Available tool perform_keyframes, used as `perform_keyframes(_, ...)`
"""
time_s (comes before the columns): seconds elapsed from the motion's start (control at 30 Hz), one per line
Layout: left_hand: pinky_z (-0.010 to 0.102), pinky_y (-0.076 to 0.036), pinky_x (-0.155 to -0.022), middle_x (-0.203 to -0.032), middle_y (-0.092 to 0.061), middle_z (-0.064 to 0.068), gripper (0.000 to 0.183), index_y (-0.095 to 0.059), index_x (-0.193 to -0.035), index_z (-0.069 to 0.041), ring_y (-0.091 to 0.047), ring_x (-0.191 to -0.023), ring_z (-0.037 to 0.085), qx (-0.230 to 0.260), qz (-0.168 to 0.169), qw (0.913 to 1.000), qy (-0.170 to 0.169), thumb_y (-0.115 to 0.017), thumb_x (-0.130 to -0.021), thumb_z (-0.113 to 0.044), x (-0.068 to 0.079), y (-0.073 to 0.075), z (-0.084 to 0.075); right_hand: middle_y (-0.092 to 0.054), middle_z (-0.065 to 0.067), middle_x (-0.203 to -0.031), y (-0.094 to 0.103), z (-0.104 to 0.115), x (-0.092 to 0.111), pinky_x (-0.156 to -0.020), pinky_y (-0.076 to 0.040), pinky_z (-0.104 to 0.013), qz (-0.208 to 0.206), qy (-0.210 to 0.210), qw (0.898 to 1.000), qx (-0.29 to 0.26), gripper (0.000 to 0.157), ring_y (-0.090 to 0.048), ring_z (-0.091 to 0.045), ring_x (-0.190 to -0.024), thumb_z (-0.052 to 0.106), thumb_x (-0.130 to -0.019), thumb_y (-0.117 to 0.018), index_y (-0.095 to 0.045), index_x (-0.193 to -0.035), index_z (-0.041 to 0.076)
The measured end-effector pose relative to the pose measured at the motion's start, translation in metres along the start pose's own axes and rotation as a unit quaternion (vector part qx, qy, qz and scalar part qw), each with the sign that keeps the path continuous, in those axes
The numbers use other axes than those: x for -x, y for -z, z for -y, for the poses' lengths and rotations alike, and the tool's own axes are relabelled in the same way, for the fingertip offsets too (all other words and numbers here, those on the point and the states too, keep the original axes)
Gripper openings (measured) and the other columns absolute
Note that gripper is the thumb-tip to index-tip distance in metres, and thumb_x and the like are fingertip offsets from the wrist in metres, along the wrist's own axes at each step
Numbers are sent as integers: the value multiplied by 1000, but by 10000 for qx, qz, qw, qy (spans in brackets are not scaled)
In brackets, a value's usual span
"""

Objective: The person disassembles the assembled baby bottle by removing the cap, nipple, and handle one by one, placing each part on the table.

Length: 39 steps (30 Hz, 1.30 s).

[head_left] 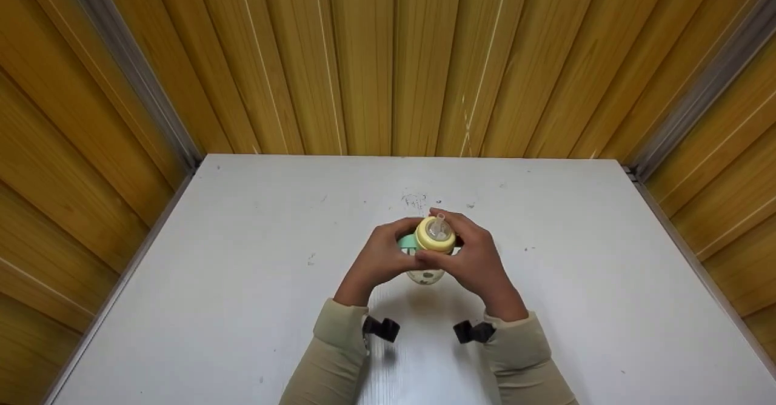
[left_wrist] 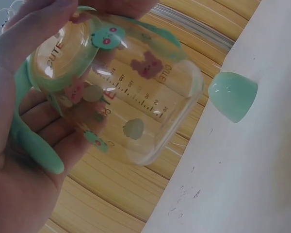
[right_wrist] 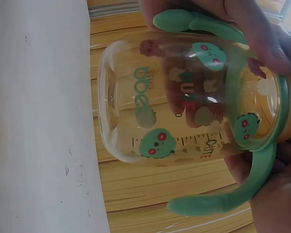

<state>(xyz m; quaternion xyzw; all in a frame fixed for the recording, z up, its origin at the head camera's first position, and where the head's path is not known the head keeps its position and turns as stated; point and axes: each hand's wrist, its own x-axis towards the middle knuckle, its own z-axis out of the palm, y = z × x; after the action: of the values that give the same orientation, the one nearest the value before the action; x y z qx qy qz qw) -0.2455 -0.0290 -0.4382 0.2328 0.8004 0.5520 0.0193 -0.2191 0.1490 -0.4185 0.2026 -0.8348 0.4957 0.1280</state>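
Both hands hold a clear baby bottle (head_left: 426, 276) above the white table, its top with a yellow collar (head_left: 427, 245) and a clear nipple (head_left: 438, 229) facing up. My left hand (head_left: 386, 252) grips the upper part from the left, around a green handle (left_wrist: 36, 148). From the right, my right hand (head_left: 479, 261) curls round the collar, thumb across the near side. Cartoon prints and a measuring scale cover the bottle wall (right_wrist: 169, 109). A green dome-shaped cap (left_wrist: 234, 94) sits on the table in the left wrist view; the head view does not show it.
The white table (head_left: 242, 284) spreads around the hands, with small dark scuffs (head_left: 415, 200) beyond them. Wood-patterned panels (head_left: 364, 59) rise at the back and both sides. Black camera mounts (head_left: 382, 329) stick out from the sleeves.
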Motion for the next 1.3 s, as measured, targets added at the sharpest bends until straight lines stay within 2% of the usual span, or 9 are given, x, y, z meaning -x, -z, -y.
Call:
perform_keyframes(0.17,30,-47,-85,-115,-59,-19,66,-54,-119,-39,-56,-98,6,7,89,9999,97,-79,-60,-49,0,-1,1,-60,8,-116,0,-1,0,-81,-49,-26,-113,-83,9998,114,65,-58,-5,-99,34,-63,-81,-56,-122,23)
perform_keyframes(0.37,37,-48,-85,-111,-61,-17,68,-55,-118,-38,-57,-97,8,56,361,9992,171,-84,-57,-40,0,-2,7,-60,11,-114,-1,1,1,-76,-50,-26,-122,76,9994,322,65,-58,-3,-95,47,-64,-77,-55,-122,29)
perform_keyframes(0.6,31,-48,-84,-108,-62,-18,65,-56,-114,-37,-58,-98,7,80,588,9977,329,-85,-55,-40,0,-4,10,-61,10,-112,-3,1,1,-74,-51,-26,-195,83,9988,441,64,-59,-3,-93,50,-63,-76,-56,-120,28)
perform_keyframes(0.83,33,-47,-86,-110,-62,-15,68,-56,-115,-37,-58,-100,8,588,635,9954,409,-86,-55,-31,-1,-7,11,-62,9,-112,-5,1,0,-73,-51,-26,-322,76,9985,434,62,-59,-4,-92,49,-63,-77,-58,-118,27)
perform_keyframes(1.0,37,-48,-86,-108,-64,-13,67,-58,-113,-35,-61,-97,9,800,625,9938,443,-87,-53,-34,-1,-9,10,-62,9,-109,-5,3,1,-72,-51,-26,-438,-68,9982,399,61,-59,-5,-90,50,-62,-77,-60,-116,27)
perform_keyframes(1.3,31,-49,-82,-104,-65,-15,58,-61,-108,-37,-60,-95,9,588,427,9959,543,-85,-55,-36,-2,-10,9,-63,9,-109,-8,3,0,-72,-50,-25,-520,-298,9976,352,64,-59,-5,-88,53,-59,-78,-61,-114,25)
